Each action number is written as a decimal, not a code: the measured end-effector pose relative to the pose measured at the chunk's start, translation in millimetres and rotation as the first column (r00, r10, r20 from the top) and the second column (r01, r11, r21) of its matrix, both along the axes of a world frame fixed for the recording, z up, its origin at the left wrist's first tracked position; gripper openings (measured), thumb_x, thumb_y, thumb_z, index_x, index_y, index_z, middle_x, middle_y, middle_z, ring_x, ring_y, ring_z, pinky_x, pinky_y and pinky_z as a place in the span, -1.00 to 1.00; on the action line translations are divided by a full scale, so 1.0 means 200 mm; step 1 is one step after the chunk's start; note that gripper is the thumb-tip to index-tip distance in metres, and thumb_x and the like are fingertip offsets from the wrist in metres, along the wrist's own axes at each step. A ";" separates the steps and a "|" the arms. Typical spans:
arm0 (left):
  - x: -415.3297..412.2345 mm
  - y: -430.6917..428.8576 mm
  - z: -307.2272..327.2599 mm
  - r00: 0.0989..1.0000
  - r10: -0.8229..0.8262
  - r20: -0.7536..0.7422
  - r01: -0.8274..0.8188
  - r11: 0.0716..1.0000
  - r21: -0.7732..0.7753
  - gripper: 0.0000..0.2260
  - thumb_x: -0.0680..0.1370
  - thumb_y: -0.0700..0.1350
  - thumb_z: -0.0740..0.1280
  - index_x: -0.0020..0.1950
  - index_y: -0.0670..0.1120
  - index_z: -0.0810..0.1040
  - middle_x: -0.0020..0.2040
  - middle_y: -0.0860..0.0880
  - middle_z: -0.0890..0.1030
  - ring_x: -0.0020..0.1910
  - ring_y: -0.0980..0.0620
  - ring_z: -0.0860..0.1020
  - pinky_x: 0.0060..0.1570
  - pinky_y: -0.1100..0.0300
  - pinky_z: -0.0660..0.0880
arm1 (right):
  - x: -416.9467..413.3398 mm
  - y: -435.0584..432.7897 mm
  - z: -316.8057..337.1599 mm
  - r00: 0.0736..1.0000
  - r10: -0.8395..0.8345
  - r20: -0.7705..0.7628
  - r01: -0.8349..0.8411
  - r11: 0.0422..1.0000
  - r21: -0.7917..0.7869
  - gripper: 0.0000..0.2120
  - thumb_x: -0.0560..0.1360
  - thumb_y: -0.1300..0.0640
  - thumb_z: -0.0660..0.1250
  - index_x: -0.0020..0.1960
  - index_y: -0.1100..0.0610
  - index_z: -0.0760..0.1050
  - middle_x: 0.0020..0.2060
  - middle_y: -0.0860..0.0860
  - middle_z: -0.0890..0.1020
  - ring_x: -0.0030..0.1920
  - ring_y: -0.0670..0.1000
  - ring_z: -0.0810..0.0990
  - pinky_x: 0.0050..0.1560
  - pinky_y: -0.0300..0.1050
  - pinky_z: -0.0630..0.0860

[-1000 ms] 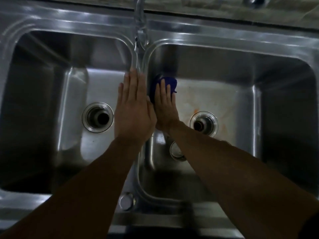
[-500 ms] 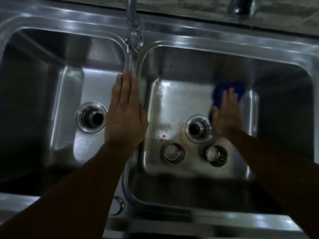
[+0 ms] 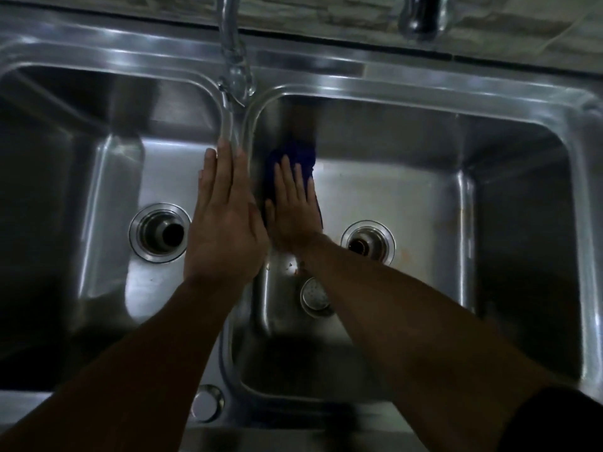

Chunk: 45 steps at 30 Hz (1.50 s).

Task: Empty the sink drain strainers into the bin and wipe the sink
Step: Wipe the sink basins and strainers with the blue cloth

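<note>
Head view: the crumpled dark blue cloth [image 3: 301,156] lies in the far-left corner of the right basin of the stainless steel double sink [image 3: 424,93], its long axis running near to far along the wall. The right hand [image 3: 293,210] presses it, fingers straight. The left hand [image 3: 225,230] rests flat, fingers straight and together, on the dividing ridge [image 3: 243,125]. Bare, orange-stained floor stretches rightward past the open drain [image 3: 367,241]. A round metal strainer [image 3: 315,295] lies nearer, partly under the forearm.

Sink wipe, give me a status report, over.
Left hand open, flat on the divider. Right hand open, pressing the blue cloth in the right basin. One strainer loose beside the forearm.
</note>
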<state>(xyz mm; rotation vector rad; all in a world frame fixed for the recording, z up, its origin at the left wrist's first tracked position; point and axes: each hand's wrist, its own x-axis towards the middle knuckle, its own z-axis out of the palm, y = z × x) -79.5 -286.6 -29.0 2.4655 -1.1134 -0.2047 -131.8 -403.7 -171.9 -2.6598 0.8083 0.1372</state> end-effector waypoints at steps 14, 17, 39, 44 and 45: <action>0.01 0.00 -0.03 0.999 -0.001 0.034 0.002 0.999 -0.045 -0.46 0.64 -0.15 0.01 0.62 -0.27 0.07 0.64 -0.24 0.06 0.65 -0.20 -0.03 0.63 -0.03 0.03 | -1.15 -0.82 0.00 0.880 -0.421 -0.220 0.391 0.905 -0.170 -0.30 0.63 -0.15 -0.04 0.63 0.19 -0.09 0.63 0.17 -0.03 0.62 0.20 -0.02 0.57 0.30 -0.04; 0.00 0.00 -0.02 0.998 -0.014 0.057 0.015 1.000 -0.015 -0.45 0.64 -0.14 -0.01 0.62 -0.28 0.06 0.64 -0.25 0.05 0.65 -0.21 -0.03 0.61 -0.10 0.06 | -0.96 -0.72 0.00 0.766 -0.617 -0.178 0.604 0.787 -0.128 -0.29 0.61 -0.14 -0.07 0.63 0.20 -0.15 0.63 0.15 -0.09 0.63 0.19 -0.10 0.57 0.32 -0.08; 0.00 -0.02 0.02 0.938 -0.277 0.210 0.260 0.960 0.104 -0.49 0.68 -0.08 -0.04 0.59 -0.28 0.18 0.58 -0.27 0.25 0.60 -0.24 0.18 0.56 -0.23 0.09 | -0.79 -0.66 -0.02 0.971 -0.147 -0.187 0.139 0.989 -0.057 -0.27 0.61 -0.07 0.11 0.65 0.14 -0.13 0.64 0.12 -0.12 0.63 0.16 -0.12 0.60 0.19 -0.12; 0.00 -0.03 0.04 0.945 -0.281 0.166 0.256 0.954 0.154 -0.48 0.66 -0.09 -0.04 0.59 -0.29 0.18 0.57 -0.28 0.26 0.61 -0.26 0.14 0.58 -0.21 0.06 | -1.14 -0.80 0.02 0.872 -0.385 -0.302 0.371 0.923 -0.103 -0.24 0.57 -0.04 0.10 0.64 0.14 -0.16 0.63 0.13 -0.14 0.63 0.17 -0.13 0.58 0.26 -0.14; 0.00 -0.04 0.05 0.940 -0.295 0.173 0.267 0.949 0.167 -0.48 0.66 -0.09 -0.03 0.59 -0.28 0.18 0.58 -0.27 0.26 0.61 -0.27 0.13 0.57 -0.22 0.06 | -1.19 -0.76 0.03 0.875 -0.376 -0.305 0.359 0.927 -0.111 -0.23 0.54 -0.05 0.06 0.64 0.15 -0.14 0.63 0.15 -0.12 0.63 0.18 -0.11 0.58 0.26 -0.13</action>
